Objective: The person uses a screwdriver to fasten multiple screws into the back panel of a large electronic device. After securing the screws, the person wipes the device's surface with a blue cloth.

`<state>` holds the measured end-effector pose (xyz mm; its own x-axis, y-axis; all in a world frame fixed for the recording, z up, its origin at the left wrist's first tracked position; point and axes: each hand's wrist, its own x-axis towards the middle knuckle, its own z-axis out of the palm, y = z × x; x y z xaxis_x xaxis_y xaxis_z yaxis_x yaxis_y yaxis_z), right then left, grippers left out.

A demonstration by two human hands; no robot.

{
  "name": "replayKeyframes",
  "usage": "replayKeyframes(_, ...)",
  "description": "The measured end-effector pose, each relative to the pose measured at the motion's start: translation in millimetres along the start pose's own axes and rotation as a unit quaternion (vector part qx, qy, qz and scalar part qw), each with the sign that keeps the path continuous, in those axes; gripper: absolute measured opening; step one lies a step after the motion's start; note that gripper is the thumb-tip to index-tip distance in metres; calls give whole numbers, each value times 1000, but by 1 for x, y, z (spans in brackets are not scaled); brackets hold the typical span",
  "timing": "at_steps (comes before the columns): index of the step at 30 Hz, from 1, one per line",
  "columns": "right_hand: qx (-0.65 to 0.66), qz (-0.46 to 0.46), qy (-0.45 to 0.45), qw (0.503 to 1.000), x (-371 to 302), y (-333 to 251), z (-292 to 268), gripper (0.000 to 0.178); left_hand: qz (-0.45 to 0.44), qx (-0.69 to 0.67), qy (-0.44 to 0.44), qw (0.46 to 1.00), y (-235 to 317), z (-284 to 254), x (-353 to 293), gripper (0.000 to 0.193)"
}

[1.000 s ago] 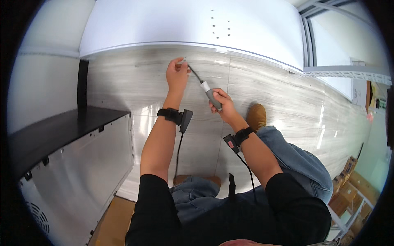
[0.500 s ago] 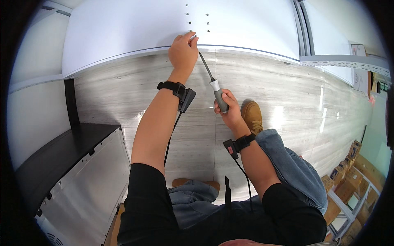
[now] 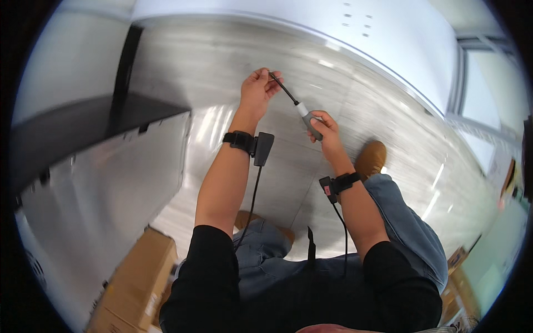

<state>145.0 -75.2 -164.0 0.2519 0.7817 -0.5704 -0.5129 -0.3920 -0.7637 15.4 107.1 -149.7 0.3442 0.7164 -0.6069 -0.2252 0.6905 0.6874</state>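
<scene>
My right hand (image 3: 326,132) is closed around the grey and white handle of a screwdriver (image 3: 309,119). Its dark shaft slants up and left toward my left hand (image 3: 260,91). There the thumb and forefinger pinch together right at the screwdriver's tip, while the other fingers are loosely curled. Whatever small thing is between them, if anything, is too small and blurred to make out. Both hands are over the floor, short of a white panel (image 3: 400,41). Several small dark screws (image 3: 356,22), smeared by motion, stand in two rows on that panel.
A metal cabinet (image 3: 111,161) with a black top stands on the left, a cardboard box (image 3: 136,277) beside it. Grey metal posts (image 3: 461,77) edge the panel on the right. My brown shoe (image 3: 371,159) is on the grey tiled floor (image 3: 222,61). Cables hang from both wrist straps.
My view has swung left. My left hand has left the screws on the white panel and come to the screwdriver's tip. The screwdriver stays in my right hand.
</scene>
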Motion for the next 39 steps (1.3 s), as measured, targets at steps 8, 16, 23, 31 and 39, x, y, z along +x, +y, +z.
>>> replayKeyframes(8, -141, 51, -148, 978, -13, 34, 89, 27, 31, -128, 129, 983, 12, -143, -97, 17)
replayKeyframes(16, -301, 131, -282, 902, -36, 32, 153, 27, 74, -178, 289, 938, -2, -205, -201, 20)
replayKeyframes(23, -433, 18, -378, 818, -55, 72, 167, 28, 57, -223, 378, 897, -56, -245, -245, 21)
replayKeyframes(31, -365, 94, -372, 848, -48, 114, 144, 39, 31, -157, 376, 913, -52, -242, -206, 20)
replayKeyframes(39, -383, 180, -309, 852, -68, 89, 168, 48, 48, -151, 446, 881, -53, -241, -168, 13)
